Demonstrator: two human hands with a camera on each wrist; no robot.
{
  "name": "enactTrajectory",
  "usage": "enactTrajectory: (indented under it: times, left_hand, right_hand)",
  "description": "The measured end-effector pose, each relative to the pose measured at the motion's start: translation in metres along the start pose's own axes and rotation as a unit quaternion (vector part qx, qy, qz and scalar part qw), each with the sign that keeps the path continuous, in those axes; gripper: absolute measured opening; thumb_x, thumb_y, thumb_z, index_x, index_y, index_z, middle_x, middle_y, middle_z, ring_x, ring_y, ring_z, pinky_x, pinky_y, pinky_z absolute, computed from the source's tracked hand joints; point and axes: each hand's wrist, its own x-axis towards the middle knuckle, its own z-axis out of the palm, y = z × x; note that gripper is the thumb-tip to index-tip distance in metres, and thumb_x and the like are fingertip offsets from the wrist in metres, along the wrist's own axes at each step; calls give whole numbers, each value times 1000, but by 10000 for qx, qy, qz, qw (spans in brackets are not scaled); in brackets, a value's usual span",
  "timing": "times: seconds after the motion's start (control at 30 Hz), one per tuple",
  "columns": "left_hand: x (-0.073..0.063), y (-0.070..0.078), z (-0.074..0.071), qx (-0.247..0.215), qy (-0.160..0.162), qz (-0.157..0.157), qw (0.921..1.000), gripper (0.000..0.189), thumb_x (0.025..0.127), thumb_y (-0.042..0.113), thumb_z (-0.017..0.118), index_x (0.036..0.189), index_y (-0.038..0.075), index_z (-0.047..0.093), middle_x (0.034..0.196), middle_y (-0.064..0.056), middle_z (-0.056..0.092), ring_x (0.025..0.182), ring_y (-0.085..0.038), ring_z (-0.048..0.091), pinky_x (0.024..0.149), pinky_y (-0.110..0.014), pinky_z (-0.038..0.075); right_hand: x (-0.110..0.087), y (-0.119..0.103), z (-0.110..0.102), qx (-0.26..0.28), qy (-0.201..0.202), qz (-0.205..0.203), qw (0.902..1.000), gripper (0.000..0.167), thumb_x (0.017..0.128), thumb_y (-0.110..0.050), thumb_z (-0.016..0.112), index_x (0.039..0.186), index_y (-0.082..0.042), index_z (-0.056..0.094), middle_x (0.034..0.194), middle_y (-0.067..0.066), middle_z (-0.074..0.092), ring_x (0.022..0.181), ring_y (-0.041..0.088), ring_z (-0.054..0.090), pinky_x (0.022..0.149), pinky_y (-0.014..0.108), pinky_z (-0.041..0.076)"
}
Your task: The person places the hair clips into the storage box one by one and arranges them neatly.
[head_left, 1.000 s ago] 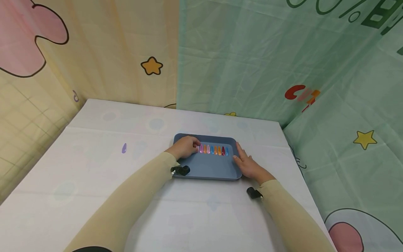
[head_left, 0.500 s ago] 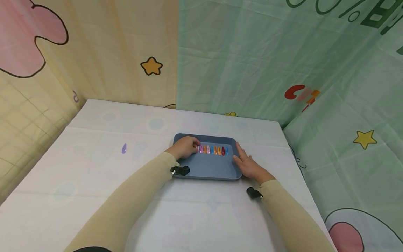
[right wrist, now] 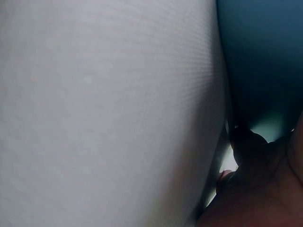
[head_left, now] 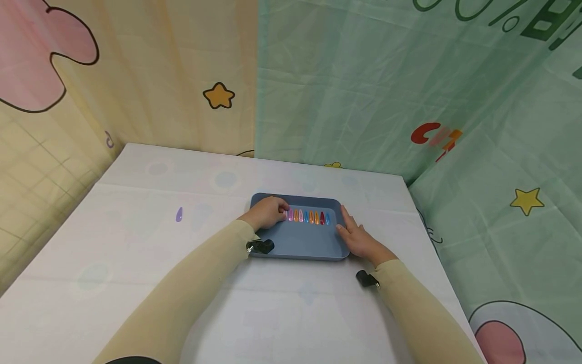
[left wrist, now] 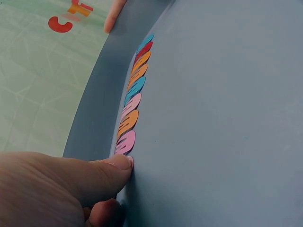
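Observation:
A grey-blue tray lies on the white-covered table. Along its far side runs a row of several teardrop snap hair clips, among them a red clip and a blue clip. At the row's left end my left hand pinches a pale pink hair clip, mostly hidden under the thumb. My right hand rests against the tray's right rim with fingers extended. In the right wrist view that hand is dark and close to the tray wall.
A purple hair clip lies on the table, left of the tray. Behind the table hang printed curtains, yellow at left and green at right. Small black wrist cameras sit on both sleeves.

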Motion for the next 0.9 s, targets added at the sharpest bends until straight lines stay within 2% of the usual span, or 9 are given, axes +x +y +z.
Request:
enactTrajectory:
  times: [0.27, 0.4, 0.53, 0.67, 0.77, 0.9]
  left_hand:
    - [0, -2, -1, 25, 42, 22, 10000, 32, 103, 19, 68, 133, 11, 70, 112, -5, 69, 99, -20, 60, 91, -37, 51]
    - [-5, 4, -10, 3, 138, 184, 9997, 35, 103, 20, 68, 136, 9, 68, 112, -6, 68, 101, -21, 61, 93, -39, 51]
    - [-13, 12, -34, -69, 370, 357, 9987, 38, 103, 22, 68, 139, 9, 66, 117, -7, 68, 106, -23, 61, 98, -42, 50]
    - [-25, 7, -66, 122, 416, 331, 9985, 41, 104, 25, 67, 142, 9, 64, 120, -9, 67, 105, -26, 62, 93, -44, 51]
    - [-36, -8, -90, 471, 340, 183, 9981, 43, 104, 26, 67, 143, 9, 63, 124, -11, 67, 105, -28, 63, 91, -44, 51]
    - [-52, -42, -117, 884, 197, -208, 9957, 46, 103, 25, 67, 145, 8, 61, 127, -16, 67, 108, -31, 62, 94, -47, 51]
  right_hand:
    - [1, 1, 2, 59, -4, -14, 10000, 70, 116, -35, 27, 168, -14, -15, 177, 17, -6, 162, 44, -6, 126, 66, -10]
    - [1, 3, 3, 60, -28, -40, 10000, 70, 117, -35, 27, 168, -14, -16, 176, 18, -7, 162, 44, -7, 126, 67, -10]
    - [1, 2, 3, 73, -12, -86, 9999, 70, 117, -35, 27, 168, -14, -15, 176, 18, -6, 162, 45, -7, 126, 67, -10]
    - [0, 1, 2, 57, -9, -90, 9999, 70, 117, -35, 27, 168, -13, -15, 176, 19, -5, 162, 45, -6, 126, 67, -10]
    - [1, 2, 1, 27, -7, -63, 10000, 70, 116, -36, 28, 168, -13, -15, 176, 19, -6, 162, 45, -6, 126, 66, -10]
    - [1, 3, 0, -19, -1, -28, 10000, 70, 116, -37, 27, 168, -14, -15, 176, 18, -6, 162, 45, -6, 126, 66, -9]
